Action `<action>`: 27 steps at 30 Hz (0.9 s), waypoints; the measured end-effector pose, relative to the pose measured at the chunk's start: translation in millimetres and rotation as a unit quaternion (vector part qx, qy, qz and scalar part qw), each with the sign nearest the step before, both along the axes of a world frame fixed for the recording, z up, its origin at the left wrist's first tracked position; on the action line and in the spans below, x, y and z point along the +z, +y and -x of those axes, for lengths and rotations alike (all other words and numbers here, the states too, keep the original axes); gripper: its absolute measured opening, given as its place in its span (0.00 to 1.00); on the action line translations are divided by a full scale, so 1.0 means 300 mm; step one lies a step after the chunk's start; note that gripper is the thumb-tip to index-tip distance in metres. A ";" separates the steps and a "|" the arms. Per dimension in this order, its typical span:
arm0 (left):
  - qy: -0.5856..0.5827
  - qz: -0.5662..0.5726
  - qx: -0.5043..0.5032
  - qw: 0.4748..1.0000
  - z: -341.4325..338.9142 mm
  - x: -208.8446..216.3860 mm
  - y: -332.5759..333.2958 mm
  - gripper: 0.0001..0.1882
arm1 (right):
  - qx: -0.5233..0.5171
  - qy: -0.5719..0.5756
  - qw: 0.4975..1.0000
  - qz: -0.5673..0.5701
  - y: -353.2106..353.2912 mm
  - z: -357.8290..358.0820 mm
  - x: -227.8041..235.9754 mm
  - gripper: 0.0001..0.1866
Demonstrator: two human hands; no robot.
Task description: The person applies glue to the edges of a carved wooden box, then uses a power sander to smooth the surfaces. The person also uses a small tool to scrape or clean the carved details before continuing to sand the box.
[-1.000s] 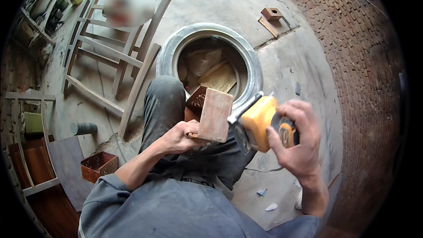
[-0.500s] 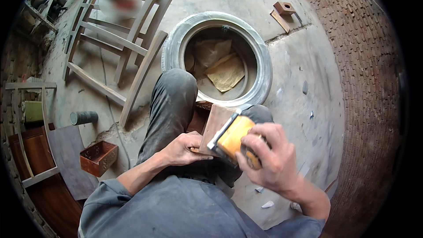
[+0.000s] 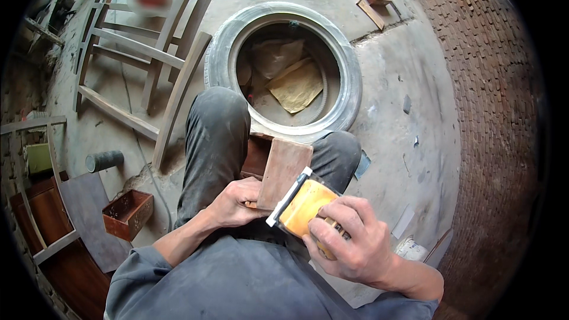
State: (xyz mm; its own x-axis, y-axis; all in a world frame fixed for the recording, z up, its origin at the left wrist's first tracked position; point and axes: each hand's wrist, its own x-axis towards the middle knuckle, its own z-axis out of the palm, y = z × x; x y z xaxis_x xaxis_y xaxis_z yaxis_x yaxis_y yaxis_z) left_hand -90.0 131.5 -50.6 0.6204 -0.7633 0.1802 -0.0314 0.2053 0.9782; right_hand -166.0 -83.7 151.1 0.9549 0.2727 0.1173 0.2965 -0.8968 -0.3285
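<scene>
A slip at the edge could mar the work or nip us

In the head view, our left hand (image 3: 236, 201) is closed on the lower left edge of the wooden box (image 3: 287, 172), which sits between our knees (image 3: 217, 121), its flat, pale-brown face turned up. Our right hand (image 3: 354, 237) is wrapped around the yellow power sander (image 3: 308, 204), whose front bar overlaps the box's right side; whether they touch, we cannot tell. We judge the brace to be the weak point: held by one hand, the box could twist if the tool catches an edge. Tilted, the sander might round a corner, and a leftward skid could scrape our holding hand.
</scene>
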 end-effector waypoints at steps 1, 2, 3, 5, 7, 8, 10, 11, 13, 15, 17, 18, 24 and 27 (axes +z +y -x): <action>-0.006 -0.001 -0.002 1.000 0.004 -0.006 0.007 0.15 | -0.005 -0.002 1.000 0.000 0.000 -0.002 0.001 0.17; -0.011 0.003 -0.004 1.000 0.005 -0.009 0.004 0.14 | -0.015 -0.006 1.000 0.001 -0.012 -0.019 0.000 0.17; -0.017 0.008 -0.005 1.000 0.006 -0.011 0.001 0.14 | -0.025 -0.010 1.000 0.003 -0.036 -0.056 -0.003 0.17; -0.027 0.008 -0.001 1.000 0.010 -0.016 0.003 0.13 | -0.043 -0.028 0.999 -0.002 -0.084 -0.125 -0.012 0.17; -0.018 -0.015 -0.006 1.000 0.006 -0.009 0.004 0.13 | -0.046 -0.041 0.998 -0.009 -0.118 -0.179 -0.022 0.18; -0.014 -0.026 -0.006 1.000 0.004 -0.003 0.005 0.13 | -0.044 -0.044 0.998 -0.014 -0.124 -0.191 -0.024 0.18; -0.001 -0.015 0.002 1.000 0.007 0.017 -0.003 0.13 | -0.029 -0.027 0.999 -0.001 -0.103 -0.152 -0.011 0.18; 0.005 -0.011 0.008 1.000 0.004 0.021 -0.005 0.13 | -0.019 -0.020 1.000 0.005 -0.088 -0.124 -0.009 0.18; -0.002 0.005 -0.007 1.000 0.007 -0.004 -0.005 0.14 | 0.009 -0.009 1.000 0.005 -0.053 -0.048 -0.006 0.18; -0.009 0.009 -0.010 1.000 0.009 -0.009 0.003 0.14 | 0.018 0.006 1.000 0.001 -0.024 -0.032 0.005 0.19; -0.013 0.012 -0.011 1.000 0.008 0.005 0.000 0.13 | 0.003 0.000 1.000 0.011 -0.042 -0.070 0.003 0.19; -0.018 0.013 -0.011 1.000 0.009 0.005 0.000 0.13 | -0.003 -0.002 1.000 0.016 -0.056 -0.102 0.003 0.19; -0.032 0.012 -0.014 0.999 0.012 -0.010 0.010 0.12 | 0.067 0.047 0.996 -0.033 -0.196 -0.290 0.035 0.16; -0.055 0.011 -0.021 0.998 0.022 -0.021 0.010 0.12 | 0.072 0.116 0.988 -0.078 -0.205 -0.341 0.049 0.15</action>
State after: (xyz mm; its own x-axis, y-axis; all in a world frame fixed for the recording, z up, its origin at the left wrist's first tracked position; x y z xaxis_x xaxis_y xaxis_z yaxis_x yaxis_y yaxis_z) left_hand -96.7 134.4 -57.0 0.5632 -0.7834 0.2628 -0.1300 0.2300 0.9645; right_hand -63.6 -145.3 165.7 0.9134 0.4042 -0.0479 0.3188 -0.7836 -0.5332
